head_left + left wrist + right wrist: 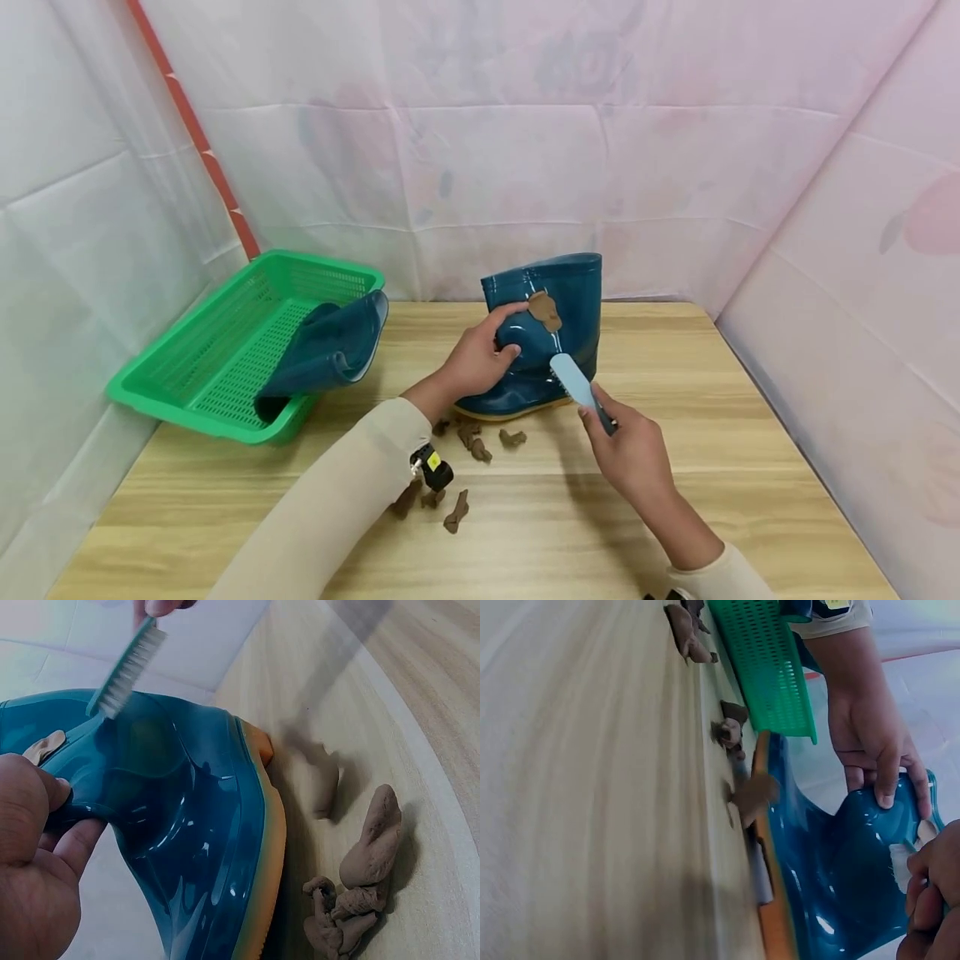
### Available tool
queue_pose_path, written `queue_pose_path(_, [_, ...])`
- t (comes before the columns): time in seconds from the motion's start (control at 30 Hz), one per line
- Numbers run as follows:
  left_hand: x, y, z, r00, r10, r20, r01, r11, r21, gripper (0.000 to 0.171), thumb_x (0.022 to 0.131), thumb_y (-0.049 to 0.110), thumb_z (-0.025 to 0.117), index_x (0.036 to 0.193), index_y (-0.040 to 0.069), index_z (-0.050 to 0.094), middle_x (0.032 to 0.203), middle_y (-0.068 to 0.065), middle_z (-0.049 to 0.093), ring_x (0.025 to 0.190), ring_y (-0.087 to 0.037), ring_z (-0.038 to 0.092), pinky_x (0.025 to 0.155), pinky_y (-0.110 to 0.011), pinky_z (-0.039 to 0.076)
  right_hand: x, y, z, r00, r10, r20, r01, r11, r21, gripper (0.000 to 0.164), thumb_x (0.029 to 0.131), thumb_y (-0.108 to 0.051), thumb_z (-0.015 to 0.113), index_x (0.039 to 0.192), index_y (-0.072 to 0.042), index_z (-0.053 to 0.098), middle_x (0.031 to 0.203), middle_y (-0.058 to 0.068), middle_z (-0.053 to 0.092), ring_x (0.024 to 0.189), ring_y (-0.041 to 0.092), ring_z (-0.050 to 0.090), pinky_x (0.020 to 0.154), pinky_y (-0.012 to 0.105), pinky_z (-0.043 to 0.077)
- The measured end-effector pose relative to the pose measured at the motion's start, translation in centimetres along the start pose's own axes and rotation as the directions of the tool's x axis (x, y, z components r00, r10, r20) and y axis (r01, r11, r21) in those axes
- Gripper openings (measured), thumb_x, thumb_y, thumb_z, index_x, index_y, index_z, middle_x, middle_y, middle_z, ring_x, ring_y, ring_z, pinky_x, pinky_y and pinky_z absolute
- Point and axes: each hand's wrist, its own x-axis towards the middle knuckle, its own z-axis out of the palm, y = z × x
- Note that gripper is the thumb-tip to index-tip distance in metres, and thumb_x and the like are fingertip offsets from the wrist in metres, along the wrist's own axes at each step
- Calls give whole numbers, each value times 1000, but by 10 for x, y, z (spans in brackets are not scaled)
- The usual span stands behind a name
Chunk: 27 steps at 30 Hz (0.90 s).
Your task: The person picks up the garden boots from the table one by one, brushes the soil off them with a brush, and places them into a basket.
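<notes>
A teal rubber boot (581, 333) with a yellowish sole stands upright on the table, its toe toward the left. A brown mud-like patch (545, 311) clings to its shaft. My left hand (477, 357) pinches a fold of the shaft between thumb and fingers, as the left wrist view shows (45, 855). In my right hand (633, 450) I hold a small brush (572, 379) by its dark handle. The brush's pale bristles (133, 673) face the boot just below the patch. In the right wrist view, my right hand (937, 892) partly hides the brush.
Several brown mud-like lumps (456, 512) lie on the wooden table (675, 500) in front of the boot. At the left stands a green perforated basket (217, 333), with a second teal boot (322, 346) leaning over its rim. A white patterned cloth (487, 167) hangs behind.
</notes>
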Motion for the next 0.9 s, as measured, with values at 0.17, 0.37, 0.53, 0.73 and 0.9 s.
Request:
queue_pose_path(0.17, [1,0,0,1000,-7,-10,7,1000,2,63,106,17,60,159,36,32,52,-1,38,41,-19,36,47,-32,37,7,-3,-6,998,-45,-53,46,999,13,40,97,-14,74,134,-1,67,89,18,73,52,13,47,42,27,36])
queue_pose_path(0.37, [0,0,0,1000,20,-4,-20,1000,-1,81,104,14,62,161,48,15,53,-3,41,42,-21,38,46,-32,37,18,-7,-9,995,-56,-77,58,998,30,41,97,-13,73,135,1,65,99,24,73,60,18,59,45,26,43])
queue_pose_path(0.53, [-1,2,0,998,54,21,-55,998,20,85,104,14,62,161,51,10,53,-4,43,43,-21,40,47,-32,37,30,-15,-13,983,-109,-144,113,993,19,43,96,-11,73,136,2,64,106,26,72,70,26,67,52,30,50])
queue_pose_path(0.73, [-1,7,0,996,75,37,-77,996,49,85,104,12,61,161,49,11,52,-3,43,40,-19,40,47,-31,40,42,-20,-11,968,-186,-166,180,982,-48,46,96,-13,74,138,2,62,103,25,72,73,31,68,54,40,50])
queue_pose_path(0.9, [-1,8,1,996,77,43,-79,996,52,85,104,9,61,162,47,12,52,-3,43,39,-20,41,48,-31,42,33,-14,-3,992,-121,-44,118,990,-74,47,96,-17,74,139,-1,62,94,21,73,65,24,59,48,30,39])
